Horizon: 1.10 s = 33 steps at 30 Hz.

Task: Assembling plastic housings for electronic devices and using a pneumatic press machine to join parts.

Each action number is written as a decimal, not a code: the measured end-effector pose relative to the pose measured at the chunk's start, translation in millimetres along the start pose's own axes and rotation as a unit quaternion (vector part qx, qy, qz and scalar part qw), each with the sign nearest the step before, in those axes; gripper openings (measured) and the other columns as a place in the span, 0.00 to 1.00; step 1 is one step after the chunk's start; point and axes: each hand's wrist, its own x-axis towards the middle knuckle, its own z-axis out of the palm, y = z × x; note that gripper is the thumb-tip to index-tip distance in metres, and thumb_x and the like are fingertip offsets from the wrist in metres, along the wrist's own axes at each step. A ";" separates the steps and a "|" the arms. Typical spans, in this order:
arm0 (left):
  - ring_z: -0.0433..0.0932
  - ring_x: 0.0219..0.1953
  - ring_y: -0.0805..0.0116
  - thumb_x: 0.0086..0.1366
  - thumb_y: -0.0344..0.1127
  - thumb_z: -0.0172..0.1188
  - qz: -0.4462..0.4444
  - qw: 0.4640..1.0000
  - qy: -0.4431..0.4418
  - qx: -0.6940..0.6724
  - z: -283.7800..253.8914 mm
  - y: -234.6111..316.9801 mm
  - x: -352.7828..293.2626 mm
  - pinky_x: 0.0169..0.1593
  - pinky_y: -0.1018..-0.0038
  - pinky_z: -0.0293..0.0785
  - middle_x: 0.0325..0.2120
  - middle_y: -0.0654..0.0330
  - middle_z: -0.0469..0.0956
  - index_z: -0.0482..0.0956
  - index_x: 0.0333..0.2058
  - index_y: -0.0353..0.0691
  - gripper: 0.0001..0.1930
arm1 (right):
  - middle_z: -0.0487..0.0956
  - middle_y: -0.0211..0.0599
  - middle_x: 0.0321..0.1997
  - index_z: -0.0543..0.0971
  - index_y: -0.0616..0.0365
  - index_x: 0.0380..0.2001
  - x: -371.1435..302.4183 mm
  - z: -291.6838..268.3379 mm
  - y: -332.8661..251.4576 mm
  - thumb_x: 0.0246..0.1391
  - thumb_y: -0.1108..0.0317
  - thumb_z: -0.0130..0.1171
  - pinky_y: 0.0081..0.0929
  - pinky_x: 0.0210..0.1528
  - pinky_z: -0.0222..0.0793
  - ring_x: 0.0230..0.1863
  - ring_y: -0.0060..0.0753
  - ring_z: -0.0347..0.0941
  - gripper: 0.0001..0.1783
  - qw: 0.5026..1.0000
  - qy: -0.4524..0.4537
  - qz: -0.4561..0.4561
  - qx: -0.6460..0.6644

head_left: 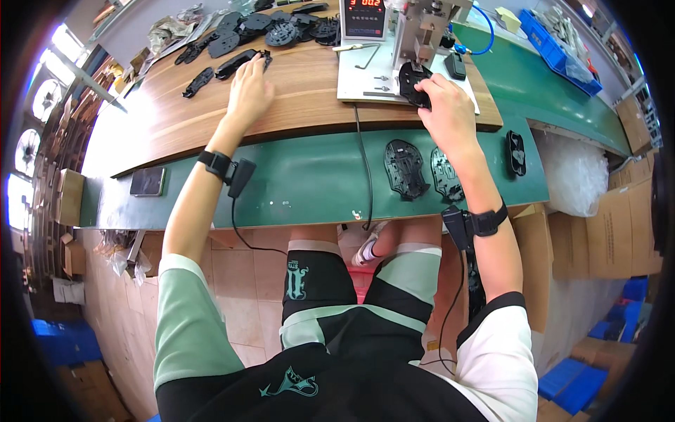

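Note:
My left hand reaches over the wooden board with its fingers stretched out at a long black plastic piece. The fingertips cover part of that piece, and the thumb stands apart. Just left lies a smaller black plastic piece. My right hand pinches the near edge of a black plastic shell. This shell sits on the white base of a small bench press, right below its metal head. Fingers hide the shell's right side.
A pile of black shells lies at the back. A display box with red digits stands beside the press. Two open shells and a black part rest on the green tabletop. A phone lies left; a blue crate stands far right.

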 end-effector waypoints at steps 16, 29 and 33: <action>0.74 0.56 0.43 0.71 0.59 0.63 -0.014 0.983 -0.176 0.060 -46.4 46.1 -31.1 0.63 0.50 0.68 0.49 0.46 0.76 0.81 0.63 0.52 0.28 | 0.81 0.34 0.44 0.84 0.54 0.41 -0.9 -2.1 5.6 0.44 0.76 0.75 0.42 0.53 0.79 0.49 0.42 0.81 0.18 1.000 -0.007 -0.003 -0.008; 0.83 0.47 0.47 0.64 0.26 0.70 0.067 0.976 -0.146 -0.149 -79.7 94.3 -59.6 0.49 0.58 0.81 0.47 0.51 0.81 0.75 0.62 0.39 0.27 | 0.81 0.34 0.43 0.84 0.56 0.39 1.9 -2.2 1.7 0.45 0.78 0.72 0.41 0.52 0.80 0.48 0.42 0.81 0.15 1.000 -0.011 -0.007 -0.019; 0.84 0.46 0.47 0.67 0.24 0.66 -0.020 0.966 -0.115 -0.231 -75.7 105.9 -46.8 0.46 0.61 0.84 0.49 0.49 0.81 0.80 0.53 0.37 0.16 | 0.81 0.35 0.43 0.83 0.57 0.40 4.2 -4.4 1.9 0.46 0.78 0.71 0.41 0.53 0.80 0.49 0.42 0.81 0.15 1.000 -0.007 -0.018 -0.008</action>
